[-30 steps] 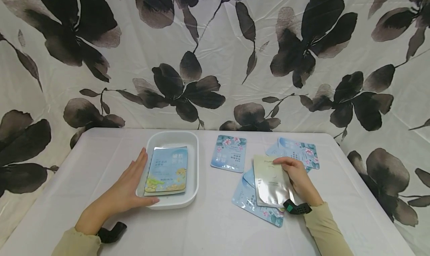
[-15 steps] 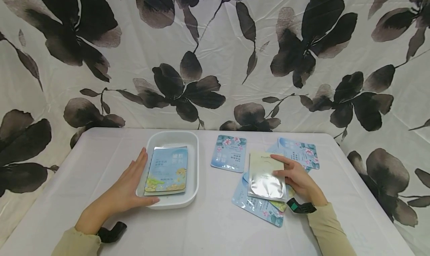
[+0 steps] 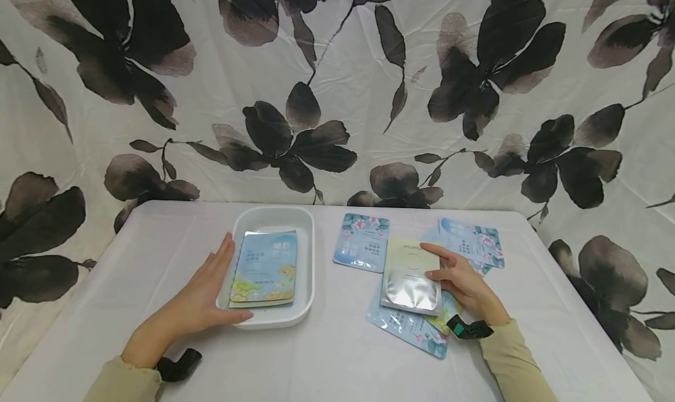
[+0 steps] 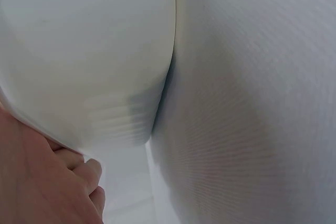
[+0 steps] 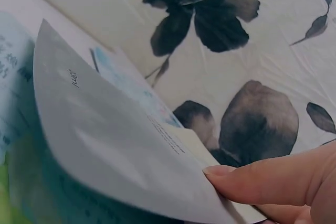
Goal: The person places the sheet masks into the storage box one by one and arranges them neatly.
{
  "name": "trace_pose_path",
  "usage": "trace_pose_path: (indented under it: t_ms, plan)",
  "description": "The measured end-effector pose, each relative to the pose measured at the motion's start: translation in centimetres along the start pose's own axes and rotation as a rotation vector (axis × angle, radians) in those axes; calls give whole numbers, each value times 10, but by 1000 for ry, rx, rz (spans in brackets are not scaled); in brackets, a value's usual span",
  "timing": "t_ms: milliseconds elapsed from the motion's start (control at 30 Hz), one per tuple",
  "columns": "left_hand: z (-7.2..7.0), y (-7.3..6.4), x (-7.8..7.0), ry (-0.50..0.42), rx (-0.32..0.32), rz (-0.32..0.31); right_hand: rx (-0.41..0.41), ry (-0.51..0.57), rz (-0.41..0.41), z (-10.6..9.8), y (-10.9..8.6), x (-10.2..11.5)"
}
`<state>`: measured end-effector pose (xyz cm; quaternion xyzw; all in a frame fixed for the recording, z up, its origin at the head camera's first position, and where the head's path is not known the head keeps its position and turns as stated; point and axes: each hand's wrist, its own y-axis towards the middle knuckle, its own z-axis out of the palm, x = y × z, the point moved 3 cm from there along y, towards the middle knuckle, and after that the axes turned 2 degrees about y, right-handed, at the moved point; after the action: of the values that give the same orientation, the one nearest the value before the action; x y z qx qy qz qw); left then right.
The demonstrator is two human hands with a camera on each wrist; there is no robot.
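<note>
Right hand (image 3: 466, 282) grasps a pale-green and silver foil sachet (image 3: 411, 285) by the long edge closest to it; in the right wrist view the thumb (image 5: 262, 182) bears on that edge. Sachet is just left of the right hand, long axis running away from the person, far end leaning slightly right; the pale-green lettered end points to the backdrop, the silver end toward the person. Right forearm slants in from the near right, fingers directed left, index finger stretched across the sachet's face. Behind the right hand: a pair of overlapping blue floral sachets (image 3: 471, 242). Below the held sachet, left and near side of the hand: a tilted blue floral sachet (image 3: 408, 331) and a yellow-green sachet (image 3: 449, 307). Farther left: a lone floral sachet (image 3: 361, 242). Left hand (image 3: 203, 290) is unclenched, grasping nothing, fingers straight along the side wall of a white tray (image 3: 304, 261), thumb at the near rim. Right of that hand, inside the tray, a blue cartoon sachet (image 3: 263, 267) tops a stack, long axis also pointing away.
</note>
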<state>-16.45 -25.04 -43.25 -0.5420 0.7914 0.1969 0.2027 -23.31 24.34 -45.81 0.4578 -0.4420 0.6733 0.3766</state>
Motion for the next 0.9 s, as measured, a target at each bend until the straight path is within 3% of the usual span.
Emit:
trace_pose_path:
  t_ms: [200, 500, 900]
  plan:
    - [1, -1, -1, -6, -2, 0, 17, 37, 11, 10, 4, 4]
    - [2, 0, -3, 3, 0, -16, 42, -7, -13, 31, 22, 16]
    - [-2, -1, -1, 11, -3, -8, 87, 23, -24, 76, 47, 34]
